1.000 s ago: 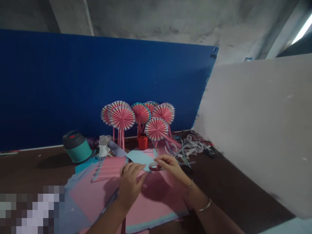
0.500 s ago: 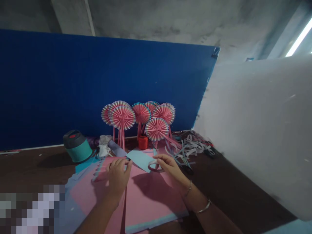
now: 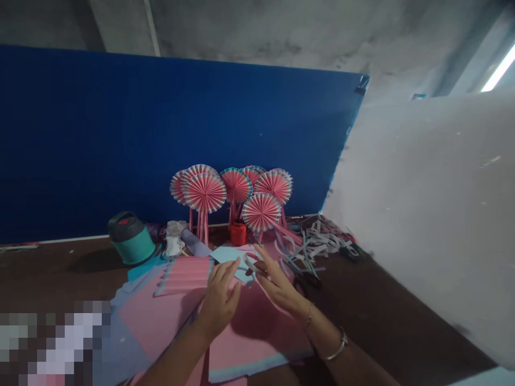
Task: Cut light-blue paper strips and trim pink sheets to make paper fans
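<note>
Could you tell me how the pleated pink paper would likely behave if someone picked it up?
It would probably feel light and floppy, as the pleated pink paper looks like thin paper. The folds likely stiffen it across the pleats but let it concertina. Lying flat and loose, it would probably slide if pushed.

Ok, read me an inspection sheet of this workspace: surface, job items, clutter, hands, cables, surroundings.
Surface: dark brown table, partly covered by pink paper sheets.
Job's things: light blue paper piece, pale paper ring, pleated pink paper.
Clutter: paper strips, teal flask, white cloth, red cup.
Hands: left hand open, over the blue piece; right hand, fingers at the ring, grip unclear.
Cables: nothing seen.
Surroundings: pink paper fans on sticks, blue board behind, white board at right.
</note>
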A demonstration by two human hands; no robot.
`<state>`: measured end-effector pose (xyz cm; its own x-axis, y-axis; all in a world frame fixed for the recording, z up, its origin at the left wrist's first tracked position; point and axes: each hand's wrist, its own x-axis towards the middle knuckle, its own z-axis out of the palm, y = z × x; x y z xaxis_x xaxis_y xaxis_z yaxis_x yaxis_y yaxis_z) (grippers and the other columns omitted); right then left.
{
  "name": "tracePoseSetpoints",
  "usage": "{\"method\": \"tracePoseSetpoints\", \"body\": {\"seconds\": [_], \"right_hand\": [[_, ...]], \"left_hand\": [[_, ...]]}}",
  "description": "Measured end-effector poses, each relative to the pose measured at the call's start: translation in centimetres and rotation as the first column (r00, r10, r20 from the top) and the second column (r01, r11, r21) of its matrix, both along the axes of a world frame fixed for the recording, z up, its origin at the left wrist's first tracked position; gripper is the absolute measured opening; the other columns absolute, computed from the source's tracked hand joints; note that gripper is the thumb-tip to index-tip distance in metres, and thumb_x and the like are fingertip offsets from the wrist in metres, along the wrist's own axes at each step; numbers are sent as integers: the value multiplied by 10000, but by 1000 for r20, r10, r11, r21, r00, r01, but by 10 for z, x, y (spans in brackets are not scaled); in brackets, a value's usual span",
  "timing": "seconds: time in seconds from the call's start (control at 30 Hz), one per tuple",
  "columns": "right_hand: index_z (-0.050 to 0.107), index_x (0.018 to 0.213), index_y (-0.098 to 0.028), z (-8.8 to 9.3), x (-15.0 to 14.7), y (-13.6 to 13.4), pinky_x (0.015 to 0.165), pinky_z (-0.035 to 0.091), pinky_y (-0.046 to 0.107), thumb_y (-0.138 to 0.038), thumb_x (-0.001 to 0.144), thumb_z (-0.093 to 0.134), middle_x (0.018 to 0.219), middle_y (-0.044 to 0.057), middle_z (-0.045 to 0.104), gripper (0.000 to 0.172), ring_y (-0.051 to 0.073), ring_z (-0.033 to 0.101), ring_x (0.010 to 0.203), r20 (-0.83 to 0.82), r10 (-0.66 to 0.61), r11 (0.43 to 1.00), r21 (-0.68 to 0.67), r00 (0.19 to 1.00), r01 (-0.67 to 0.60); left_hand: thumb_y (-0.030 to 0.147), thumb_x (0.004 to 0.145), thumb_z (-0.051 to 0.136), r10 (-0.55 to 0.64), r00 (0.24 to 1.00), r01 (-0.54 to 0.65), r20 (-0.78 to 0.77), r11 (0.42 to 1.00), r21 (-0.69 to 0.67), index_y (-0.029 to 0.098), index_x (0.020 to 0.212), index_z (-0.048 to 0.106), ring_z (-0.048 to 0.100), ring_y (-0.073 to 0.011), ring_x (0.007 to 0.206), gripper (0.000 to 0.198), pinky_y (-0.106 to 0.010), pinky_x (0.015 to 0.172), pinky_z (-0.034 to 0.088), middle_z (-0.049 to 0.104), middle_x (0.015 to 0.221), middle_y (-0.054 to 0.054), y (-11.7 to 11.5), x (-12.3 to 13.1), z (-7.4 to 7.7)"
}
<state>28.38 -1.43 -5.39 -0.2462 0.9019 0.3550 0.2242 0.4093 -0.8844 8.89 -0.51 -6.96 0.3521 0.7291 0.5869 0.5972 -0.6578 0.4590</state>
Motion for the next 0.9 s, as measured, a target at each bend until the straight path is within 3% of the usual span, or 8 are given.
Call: {"method": "tracePoseSetpoints", "body": {"seconds": [0.13, 0.23, 0.37, 0.57, 0.73, 0.9], "right_hand": [[271, 1493, -247, -1, -2, -2, 999, 357, 484, -200, 904, 415, 1043, 78, 682, 608, 214, 593, 980, 238, -52, 995, 90, 970, 32], [264, 1494, -223, 0, -2, -2, 995, 355, 471, -155, 891, 385, 1061, 83, 685, 619, 209, 597, 964, 322, -73, 990, 138, 944, 29], [254, 1494, -198, -3, -1, 0, 941, 384, 435, -142, 887, 393, 1120, 117, 671, 624, 220, 604, 979, 352, -85, 978, 210, 932, 10], [220, 1501, -201, -4, -3, 0, 886, 389, 411, -145, 902, 403, 1083, 126, 690, 629, 229, 627, 931, 372, -89, 964, 265, 924, -14], [209, 1500, -202, 1, -4, -2, 865, 396, 398, -131, 897, 402, 1075, 125, 696, 637, 237, 628, 939, 380, -82, 968, 251, 921, -18], [215, 1485, -193, 1, -4, -3, 847, 386, 363, -116, 896, 402, 1013, 85, 709, 623, 196, 630, 841, 392, -99, 962, 274, 915, -13]], "left_hand": [[264, 950, 419, -49, 999, 48, -7, 996, -71, 257, 1438, 407, 492, -237, 1213, 489, -440, 1039, 402, 555, 1286, -111, -5, 2, -1], [256, 954, 411, -66, 998, 65, -9, 996, -55, 252, 1413, 447, 490, -233, 1222, 461, -439, 1050, 396, 560, 1286, -110, -4, 1, -3], [229, 949, 403, -74, 997, 74, 2, 997, -24, 249, 1362, 501, 499, -232, 1232, 425, -461, 1071, 375, 583, 1300, -99, -2, 0, -3], [224, 925, 428, -27, 986, 30, 162, 999, -19, 208, 1120, 627, 574, -222, 1150, 279, -420, 1017, 442, 658, 1177, -96, -4, 3, 1], [225, 930, 430, -11, 997, 9, 78, 1000, 28, 220, 1341, 512, 546, -233, 1199, 419, -430, 1044, 413, 614, 1282, -108, -5, 2, -2], [186, 926, 431, -50, 997, 45, 64, 996, 81, 243, 1260, 581, 563, -223, 1173, 371, -428, 1025, 420, 645, 1234, -88, -3, 0, -1]]}}
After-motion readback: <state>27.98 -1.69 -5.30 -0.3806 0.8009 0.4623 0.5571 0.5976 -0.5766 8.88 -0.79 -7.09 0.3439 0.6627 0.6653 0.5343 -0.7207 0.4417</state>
